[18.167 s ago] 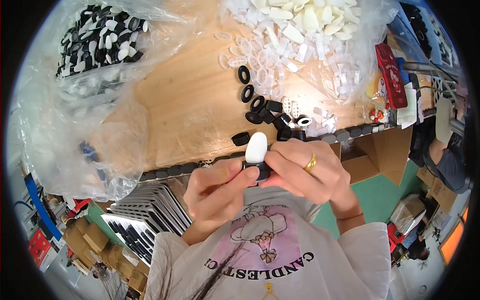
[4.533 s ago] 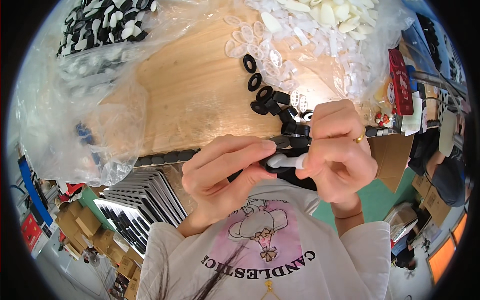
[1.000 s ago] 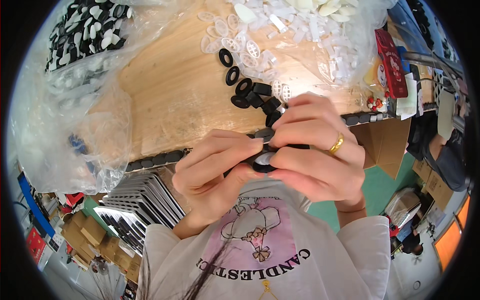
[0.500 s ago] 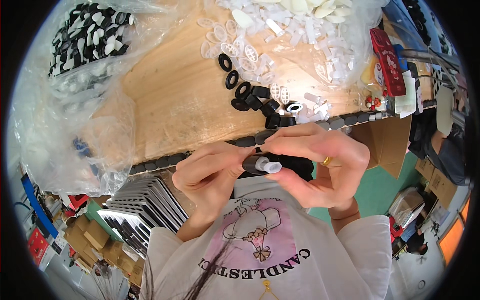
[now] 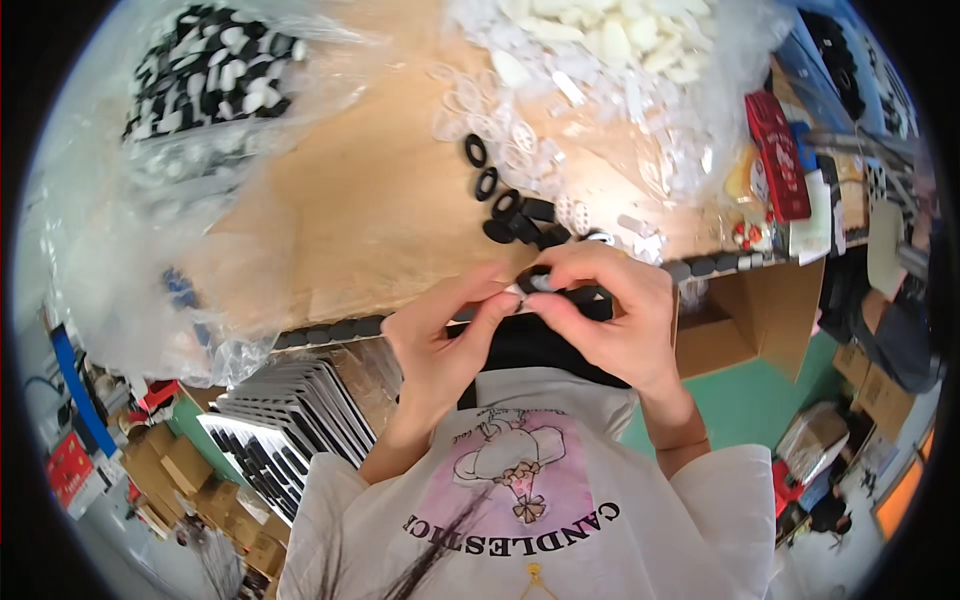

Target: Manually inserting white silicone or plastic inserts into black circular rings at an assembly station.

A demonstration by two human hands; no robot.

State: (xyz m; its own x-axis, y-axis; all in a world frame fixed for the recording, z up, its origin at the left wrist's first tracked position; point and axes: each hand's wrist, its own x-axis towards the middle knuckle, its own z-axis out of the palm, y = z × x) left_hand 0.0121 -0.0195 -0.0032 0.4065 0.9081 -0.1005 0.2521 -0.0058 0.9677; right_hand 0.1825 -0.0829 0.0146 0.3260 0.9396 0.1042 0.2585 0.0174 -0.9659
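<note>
Pinched between the fingertips of the left hand and right hand is 1 small black-and-white part, by the wooden table's near edge. Black pieces crowd the spot just beyond; a clear bag spreads leftward. Dark lettering curves across the white shirt; the red case's markings are blurred.

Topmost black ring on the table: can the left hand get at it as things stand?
Probably yes: the topmost black ring lies uncovered on the table, though the left hand seems busy with the black-and-white part.
</note>
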